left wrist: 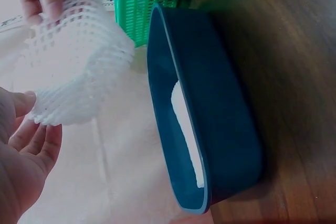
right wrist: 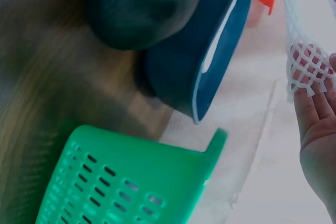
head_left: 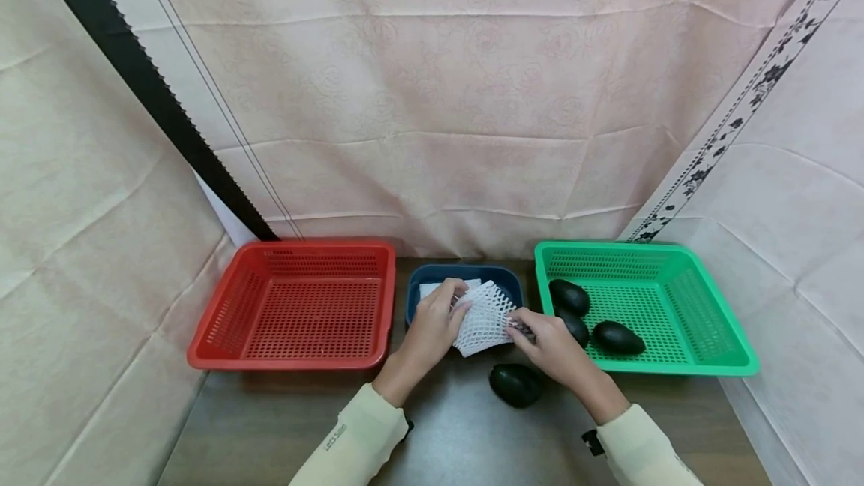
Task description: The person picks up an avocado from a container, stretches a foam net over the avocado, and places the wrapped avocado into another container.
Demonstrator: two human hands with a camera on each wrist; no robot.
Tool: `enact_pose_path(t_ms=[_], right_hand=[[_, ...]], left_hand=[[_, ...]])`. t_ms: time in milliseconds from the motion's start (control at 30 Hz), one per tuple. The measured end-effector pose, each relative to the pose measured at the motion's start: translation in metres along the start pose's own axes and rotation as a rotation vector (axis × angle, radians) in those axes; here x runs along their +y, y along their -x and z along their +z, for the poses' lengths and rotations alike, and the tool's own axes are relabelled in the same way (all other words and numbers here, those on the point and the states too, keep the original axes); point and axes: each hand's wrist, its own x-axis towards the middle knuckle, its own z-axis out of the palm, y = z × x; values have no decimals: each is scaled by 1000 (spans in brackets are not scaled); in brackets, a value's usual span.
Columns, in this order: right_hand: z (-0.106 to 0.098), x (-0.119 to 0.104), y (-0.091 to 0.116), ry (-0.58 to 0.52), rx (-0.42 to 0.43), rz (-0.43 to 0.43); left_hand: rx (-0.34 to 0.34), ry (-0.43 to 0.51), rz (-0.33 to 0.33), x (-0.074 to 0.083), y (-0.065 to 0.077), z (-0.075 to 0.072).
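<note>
A white foam net (head_left: 484, 315) stretches between the two hands of a person seated or standing at a worktop (head_left: 439, 433), held up above a navy blue bin (head_left: 466, 269). The left hand (head_left: 430, 327) pinches one end of the mesh between thumb and fingers; the right hand (head_left: 552, 345) grips the opposite end, its fingertips showing through the diamond-shaped openings in the right wrist view, though whether they are inside the net or behind it cannot be told. Another white piece (left wrist: 188, 129) lies inside the bin beneath.

Just in front of the bin, a dark green fruit (head_left: 516, 385) rests on the worktop between the forearms, nearer the right hand. To the right stands a green basket (head_left: 675, 313) of perforated plastic, with three dark fruits (head_left: 618, 337) gathered toward its left side. A red basket (head_left: 313, 321) of similar make stands on the other side of the bin, left of the left hand.

The worktop is brown with a wood grain, and light gleams off its near part. Pale, creased cloth (head_left: 472, 111) hangs behind and along both sides, faintly patterned with roses at the back. A black band (head_left: 151, 96) with a jagged edge slants down at left; a black-and-white floral border (head_left: 749, 100) runs down at right.
</note>
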Motion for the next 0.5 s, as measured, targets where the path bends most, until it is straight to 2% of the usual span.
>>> enact_pose_path(t_ms=[267, 367, 500], right_hand=[[-5, -13, -4, -46, 81, -134], [-5, -14, -6, -61, 136, -175], [-5, -17, -9, -78, 180, -161]], left_hand=[[-18, -21, 36, 0, 2, 7], [-88, 23, 24, 0, 5, 7], [-193, 85, -8, 2, 8, 6]])
